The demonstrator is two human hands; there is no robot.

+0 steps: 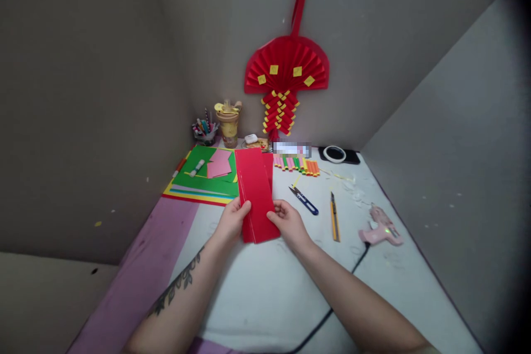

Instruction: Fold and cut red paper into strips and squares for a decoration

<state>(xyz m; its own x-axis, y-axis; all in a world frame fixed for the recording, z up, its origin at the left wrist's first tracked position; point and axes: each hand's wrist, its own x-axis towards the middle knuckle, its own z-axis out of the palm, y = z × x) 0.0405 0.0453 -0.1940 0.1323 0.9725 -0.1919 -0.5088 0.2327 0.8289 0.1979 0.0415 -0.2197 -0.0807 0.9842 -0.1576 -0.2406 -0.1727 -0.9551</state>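
Both hands hold red paper strips (pixel 258 193) above the middle of the table, long side pointing away from me. The strips overlap, and part of one shows behind at the upper right. My left hand (pixel 234 218) pinches the left edge, thumb on top. On the lower right edge, my right hand (pixel 289 223) grips with its thumb on the face and fingers curled behind. Right of the paper lie blue thread snips (pixel 305 201) and a yellow craft knife (pixel 334 218). A row of small coloured paper rolls (pixel 295 164) lies just beyond.
Green paper (pixel 203 180) and other coloured sheets are stacked at left. A pink glue gun (pixel 381 228) with a black cord lies at right. Behind stand a pen holder (pixel 204 131) and a cup (pixel 228 124). A red paper fan decoration (pixel 287 63) hangs on the wall.
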